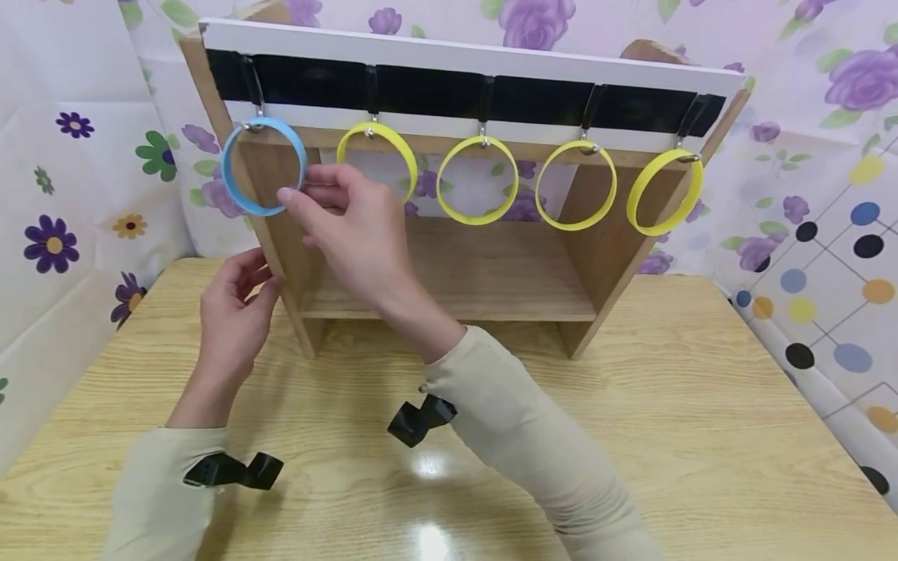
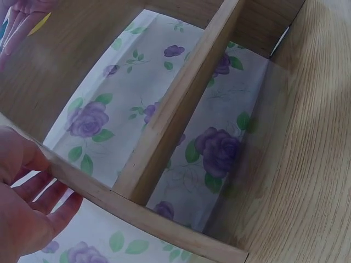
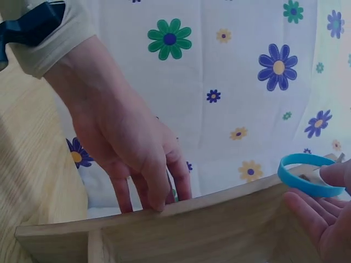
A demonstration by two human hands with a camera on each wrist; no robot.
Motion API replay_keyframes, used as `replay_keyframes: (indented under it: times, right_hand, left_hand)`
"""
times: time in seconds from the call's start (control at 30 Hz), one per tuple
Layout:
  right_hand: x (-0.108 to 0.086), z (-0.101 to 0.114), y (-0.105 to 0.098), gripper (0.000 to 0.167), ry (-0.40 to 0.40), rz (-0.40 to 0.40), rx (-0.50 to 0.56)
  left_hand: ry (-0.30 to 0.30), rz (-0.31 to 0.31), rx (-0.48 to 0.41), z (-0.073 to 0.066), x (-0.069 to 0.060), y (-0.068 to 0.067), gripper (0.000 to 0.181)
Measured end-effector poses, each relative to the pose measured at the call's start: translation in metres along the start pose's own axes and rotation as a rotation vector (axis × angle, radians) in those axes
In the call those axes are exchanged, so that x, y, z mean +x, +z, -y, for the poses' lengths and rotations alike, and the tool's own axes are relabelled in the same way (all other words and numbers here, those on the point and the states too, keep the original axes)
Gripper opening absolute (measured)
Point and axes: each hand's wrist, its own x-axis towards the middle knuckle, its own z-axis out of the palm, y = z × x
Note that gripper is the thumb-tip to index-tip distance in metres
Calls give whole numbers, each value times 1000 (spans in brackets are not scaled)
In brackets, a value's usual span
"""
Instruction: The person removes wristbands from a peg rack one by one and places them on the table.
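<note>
A blue ring [image 1: 230, 173] hangs from the leftmost hook of a wooden rack [image 1: 449, 312]. My right hand [image 1: 361, 234] pinches the ring's right side between thumb and fingers; in the right wrist view the blue ring [image 3: 285, 174] is at the right edge with the right hand [image 3: 332, 219] on it. My left hand [image 1: 237, 315] holds the rack's left side panel, and in the left wrist view the left hand [image 2: 27, 203] has its fingers over the panel's edge [image 2: 131, 211]. Yellow rings [image 1: 414, 167] [image 1: 512, 187] hang from the other hooks.
A white board with a black strip [image 1: 428, 89] runs along the rack's top and carries the hooks. The rack's shelf [image 1: 491, 273] lies below the rings. Flowered cloth [image 1: 63, 171] hangs behind and at the left, and dotted cloth [image 1: 828, 312] at the right. The wooden table [image 1: 701, 436] extends in front.
</note>
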Motion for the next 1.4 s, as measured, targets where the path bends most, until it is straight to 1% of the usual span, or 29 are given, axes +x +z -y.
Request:
replay_keyframes:
  times: [0.13,0.23,0.5,0.63,0.87,0.93,1.07,1.17,1.27,1.33,1.4]
  right_hand:
    - [3,1,-2,30,-19,-38,17]
    - [4,1,-5,28,-41,-48,12]
    - [7,6,-8,27,-62,-61,31]
    - [8,14,-8,26,-68,-56,29]
    - [7,19,-9,24,-143,-37,53]
    - [6,20,-10,24,-151,-28,53]
    - [2,21,-12,24,-143,-10,77]
    - [-2,21,-15,24,-118,6,100]
    - [-6,22,-17,24,-94,20,107]
    - [-9,22,-19,24,-89,30,103]
    - [-11,21,-20,25,-92,38,99]
  left_hand:
    - [-7,1,3,-1,0,2,37]
    - [-12,11,12,-2,0,3,38]
    - [-2,42,30,-2,2,2,38]
    - [2,55,32,-1,2,2,38]
    - [6,69,41,-1,1,2,39]
    - [9,70,49,-1,2,1,39]
    - [4,66,42,-1,3,0,39]
    - [-9,64,40,-1,3,0,39]
    - [-20,69,56,-1,3,-2,41]
    - [-23,72,69,0,3,-4,42]
    - [-25,70,64,0,3,-4,42]
